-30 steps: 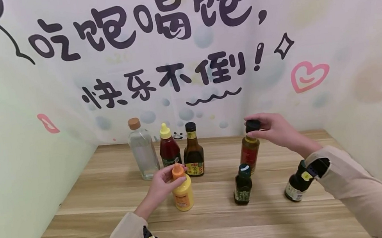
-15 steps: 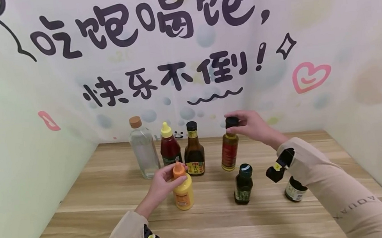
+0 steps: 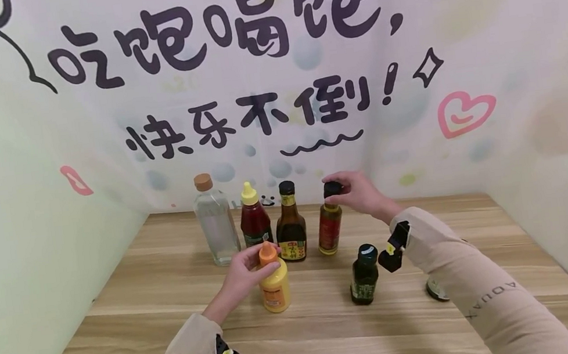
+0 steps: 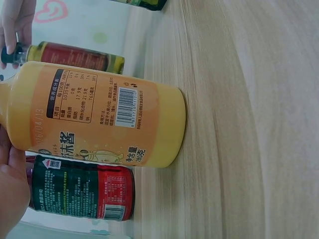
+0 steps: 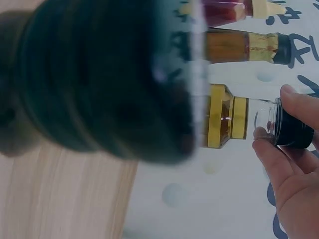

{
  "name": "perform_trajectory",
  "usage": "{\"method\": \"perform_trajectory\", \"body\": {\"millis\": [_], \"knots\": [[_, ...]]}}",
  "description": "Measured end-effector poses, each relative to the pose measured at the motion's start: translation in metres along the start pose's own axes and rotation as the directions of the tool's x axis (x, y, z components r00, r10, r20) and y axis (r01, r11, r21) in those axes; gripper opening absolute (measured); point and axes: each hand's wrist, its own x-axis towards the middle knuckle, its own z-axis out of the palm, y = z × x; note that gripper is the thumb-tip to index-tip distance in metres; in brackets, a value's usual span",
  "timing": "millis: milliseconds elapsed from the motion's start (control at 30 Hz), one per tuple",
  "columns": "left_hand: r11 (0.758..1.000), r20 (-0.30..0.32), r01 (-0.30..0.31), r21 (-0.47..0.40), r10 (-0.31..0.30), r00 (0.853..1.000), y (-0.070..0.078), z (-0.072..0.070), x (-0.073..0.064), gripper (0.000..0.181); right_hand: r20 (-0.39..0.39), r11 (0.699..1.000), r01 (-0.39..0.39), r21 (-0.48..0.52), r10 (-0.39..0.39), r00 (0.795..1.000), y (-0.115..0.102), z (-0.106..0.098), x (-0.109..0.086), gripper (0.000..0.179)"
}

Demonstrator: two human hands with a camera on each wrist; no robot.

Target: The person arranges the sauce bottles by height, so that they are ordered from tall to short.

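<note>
My left hand [image 3: 242, 272] pinches the orange nozzle of a yellow mustard bottle [image 3: 274, 289], which stands upright on the table at the front of the group. In the left wrist view the label of the mustard bottle [image 4: 99, 114] faces the camera. My right hand [image 3: 362, 194] grips the black cap of a red-labelled oil bottle [image 3: 329, 227] from the right. Thumb and fingers lie round the cap and clear neck of the oil bottle [image 5: 222, 117] in the right wrist view. A brown sauce bottle [image 3: 291, 229] stands just left of it.
A clear bottle with a brown cap [image 3: 216, 225] and a dark red squeeze bottle [image 3: 254, 221] stand at the back left. Nearer, a dark green bottle [image 3: 364, 279] is right of centre. My right sleeve mostly hides another dark bottle [image 3: 436, 288]. A printed cloth [image 3: 230, 78] hangs behind.
My right hand has carried the oil bottle leftward, from behind the dark green bottle to near the brown sauce bottle. The left hand and the mustard bottle have stayed put.
</note>
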Motion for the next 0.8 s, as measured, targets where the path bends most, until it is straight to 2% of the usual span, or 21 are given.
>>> {"method": "perform_trajectory", "body": {"millis": [133, 500, 800], "knots": [[1.000, 0.001, -0.011, 0.008, 0.011, 1.000, -0.002, 0.000, 0.000, 0.041, 0.010, 1.000, -0.005, -0.013, 0.005, 1.000, 0.001, 0.006, 0.000, 0.041], [1.000, -0.007, 0.013, 0.007, -0.013, 1.000, -0.001, 0.001, 0.001, 0.041, 0.036, 0.998, -0.026, -0.049, 0.028, 0.999, 0.008, 0.013, 0.003, 0.041], [1.000, -0.003, 0.002, 0.008, -0.002, 1.000, 0.000, 0.000, 0.001, 0.039, 0.071, 0.998, -0.049, -0.026, 0.050, 0.996, 0.006, 0.017, 0.005, 0.041]]}}
